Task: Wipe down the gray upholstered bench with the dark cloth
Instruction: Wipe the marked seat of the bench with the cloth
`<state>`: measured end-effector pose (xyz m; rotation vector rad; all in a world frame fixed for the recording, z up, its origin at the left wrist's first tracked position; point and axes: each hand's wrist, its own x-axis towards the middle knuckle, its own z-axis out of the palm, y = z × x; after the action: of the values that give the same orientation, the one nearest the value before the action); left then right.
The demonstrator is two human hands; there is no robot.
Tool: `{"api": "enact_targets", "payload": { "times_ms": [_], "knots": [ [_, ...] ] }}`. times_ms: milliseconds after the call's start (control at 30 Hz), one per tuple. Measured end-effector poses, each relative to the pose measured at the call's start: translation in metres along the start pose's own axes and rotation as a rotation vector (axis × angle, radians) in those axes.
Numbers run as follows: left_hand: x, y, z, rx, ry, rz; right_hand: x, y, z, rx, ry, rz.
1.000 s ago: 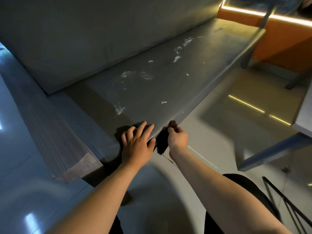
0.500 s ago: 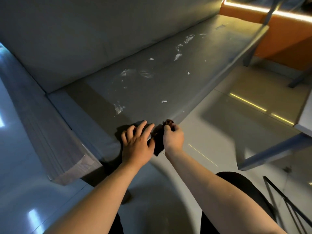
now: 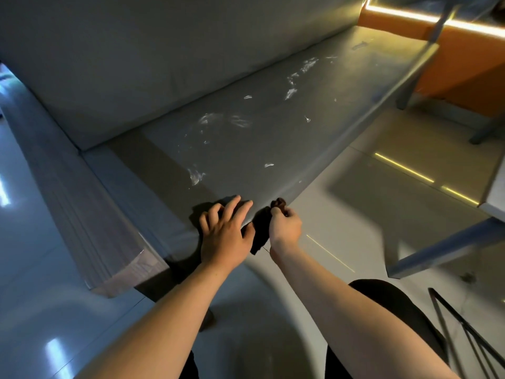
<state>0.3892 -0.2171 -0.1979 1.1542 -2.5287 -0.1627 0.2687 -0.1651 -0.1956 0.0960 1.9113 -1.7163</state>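
Pinches the bunched top of a dark brown cloth (image 3: pixel 261 228) in the curled fingers (image 3: pixel 282 212) of the right hand (image 3: pixel 285 228), just off the front edge of the gray upholstered bench surface (image 3: pixel 259 138). Lets the cloth hang limp against that edge, long axis running from the lip down toward the floor, lower corner pointing back toward the body. Holds it in the narrow gap between the two hands.

Presses the left hand (image 3: pixel 224 233) palm-down on the near front corner of the surface, fingers (image 3: pixel 236 205) straight and spread, thumb right beside the cloth.

Farther along the surface, scattered white smears and flecks (image 3: pixel 210 119), strung out toward the far end. Behind them, along the whole length, a gray padded backrest (image 3: pixel 164 64). At the near left end, against the seat, a long wood-grain side panel (image 3: pixel 82 214).

Past the far end, an orange panel (image 3: pixel 451 64) topped by a glowing yellow light strip. In front of the bench, a glossy pale floor (image 3: pixel 382 165) with reflected light lines. On the right, a slanted gray table leg (image 3: pixel 442 247); at lower right, a black wire frame (image 3: pixel 470 332) beside a knee in dark shorts (image 3: pixel 382 296).
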Motion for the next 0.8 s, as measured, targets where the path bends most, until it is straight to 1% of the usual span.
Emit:
{"api": "enact_targets", "payload": {
  "times_ms": [100,200,300,400,467,500,533,633,667,700,733,800],
  "knots": [
    [0.0,-0.002,-0.001,0.004,-0.003,0.022,0.009,-0.004,-0.005,-0.025,-0.019,-0.004],
    [0.0,-0.005,-0.002,0.009,-0.021,0.041,0.033,-0.021,-0.01,0.03,0.063,-0.053],
    [0.0,-0.005,-0.003,-0.003,-0.024,0.038,0.061,-0.032,-0.013,0.13,0.041,0.025],
    [0.001,-0.002,-0.005,-0.017,-0.02,0.032,0.045,-0.028,-0.009,0.022,0.036,-0.039],
    [0.001,-0.001,-0.008,-0.035,-0.047,0.014,0.019,-0.023,-0.007,-0.081,0.04,-0.127],
    [0.001,-0.001,-0.01,-0.052,-0.066,0.004,0.008,-0.02,-0.006,-0.138,0.017,-0.2],
    [0.0,0.0,-0.014,-0.071,-0.092,-0.006,-0.004,-0.02,-0.005,-0.211,-0.032,-0.317],
    [0.004,0.002,-0.031,-0.158,-0.185,-0.03,-0.029,-0.023,0.012,-0.411,-0.229,-0.782],
    [0.005,0.001,-0.038,-0.225,-0.211,-0.054,-0.033,-0.027,0.019,-0.441,-0.272,-0.882],
    [0.005,-0.003,-0.043,-0.289,-0.208,-0.081,-0.034,-0.031,0.027,-0.447,-0.3,-0.921],
    [0.003,-0.01,-0.049,-0.321,-0.185,-0.12,-0.035,-0.037,0.032,-0.448,-0.316,-0.898],
    [-0.002,-0.026,-0.058,-0.261,-0.122,-0.23,-0.025,-0.048,0.041,-0.452,-0.313,-0.77]
  ]
}}
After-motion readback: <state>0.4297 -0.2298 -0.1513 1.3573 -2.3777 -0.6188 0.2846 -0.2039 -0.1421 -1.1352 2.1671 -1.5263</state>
